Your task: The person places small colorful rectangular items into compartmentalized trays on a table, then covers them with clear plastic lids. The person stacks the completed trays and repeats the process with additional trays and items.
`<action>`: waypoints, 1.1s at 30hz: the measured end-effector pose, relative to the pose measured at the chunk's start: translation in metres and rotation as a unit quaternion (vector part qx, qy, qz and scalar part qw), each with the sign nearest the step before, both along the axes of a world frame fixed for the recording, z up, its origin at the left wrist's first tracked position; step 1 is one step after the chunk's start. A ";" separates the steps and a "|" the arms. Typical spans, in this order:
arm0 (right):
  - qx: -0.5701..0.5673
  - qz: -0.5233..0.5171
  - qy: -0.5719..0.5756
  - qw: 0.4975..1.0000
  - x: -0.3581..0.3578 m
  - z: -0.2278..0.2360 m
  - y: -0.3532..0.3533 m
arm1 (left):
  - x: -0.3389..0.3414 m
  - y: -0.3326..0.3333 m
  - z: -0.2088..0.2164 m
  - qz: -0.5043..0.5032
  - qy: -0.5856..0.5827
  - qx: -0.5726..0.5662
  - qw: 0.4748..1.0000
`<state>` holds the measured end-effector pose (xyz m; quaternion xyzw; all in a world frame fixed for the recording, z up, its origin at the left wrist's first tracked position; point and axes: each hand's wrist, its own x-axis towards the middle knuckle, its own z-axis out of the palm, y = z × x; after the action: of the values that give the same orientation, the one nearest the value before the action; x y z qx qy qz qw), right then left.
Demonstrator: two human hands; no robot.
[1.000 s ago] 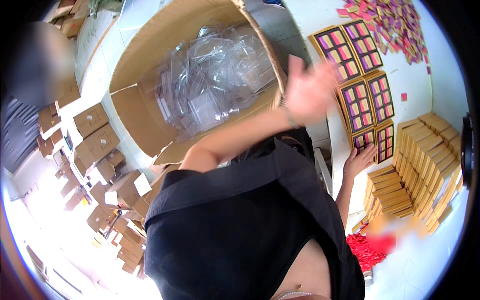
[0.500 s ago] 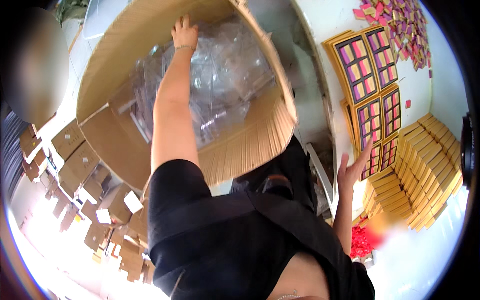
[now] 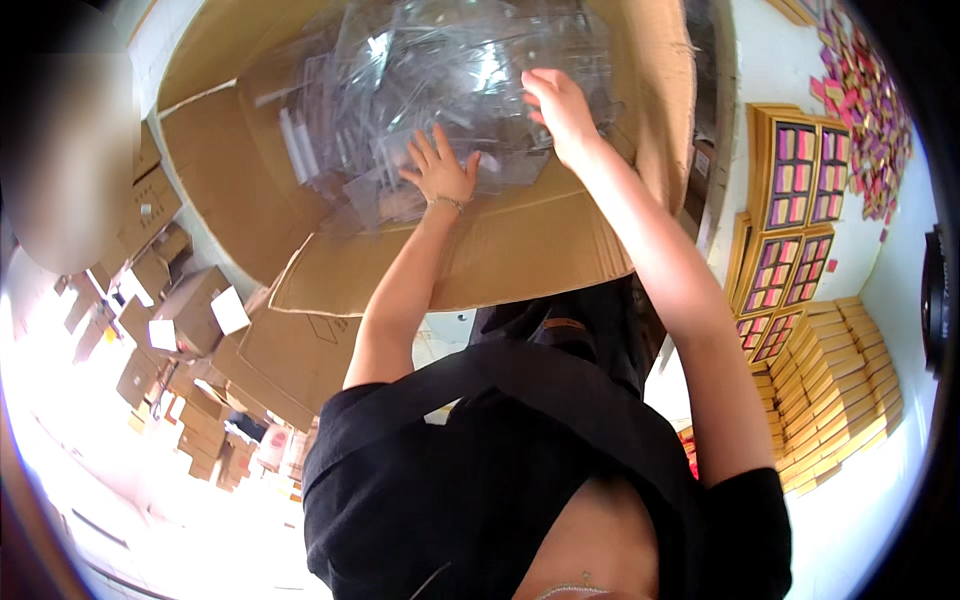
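A large open cardboard box stands before me, with a loose heap of clear plastic pieces inside. Over the near part of the heap, my left hand spreads its fingers, palm toward the plastic, gripping nothing. My right hand reaches in over the right side of the heap. Its fingers are loosely bent and apart, and I see nothing held in them. Glare on the plastic hides where single pieces begin and end.
On the right, a white table bears stacked trays of pink, purple and tan blocks, a pile of loose blocks and stacks of yellow-brown boxes. Brown cartons crowd the left. A blurred patch covers the upper left.
My right hand has left the table side and come into the box. My left hand has drawn back from the far wall to the near part of the heap. The view has shifted.
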<state>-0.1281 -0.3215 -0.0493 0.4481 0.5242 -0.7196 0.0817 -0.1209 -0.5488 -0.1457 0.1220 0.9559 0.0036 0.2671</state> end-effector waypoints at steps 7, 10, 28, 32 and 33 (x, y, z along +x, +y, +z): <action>-0.238 0.146 -0.177 0.944 0.018 -0.173 -0.079 | -0.047 -0.077 0.045 0.153 0.061 0.024 0.986; -0.372 0.121 -0.162 0.906 0.015 -0.191 -0.090 | -0.051 -0.109 0.024 0.219 0.024 0.015 0.975; -0.594 0.156 -0.073 0.786 -0.035 -0.239 -0.153 | -0.042 -0.069 0.007 0.375 -0.088 0.034 0.922; -0.634 0.070 0.036 0.769 -0.010 -0.300 -0.184 | -0.055 -0.071 -0.013 0.349 -0.130 0.061 0.926; -0.723 0.052 0.074 0.685 -0.006 -0.305 -0.185 | -0.060 -0.072 -0.013 0.352 -0.150 0.062 0.922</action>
<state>-0.1337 -0.5064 -0.3548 0.1677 -0.1317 -0.9007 0.3785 -0.1812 -0.6206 -0.1591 -0.2079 0.8839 0.1744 0.3809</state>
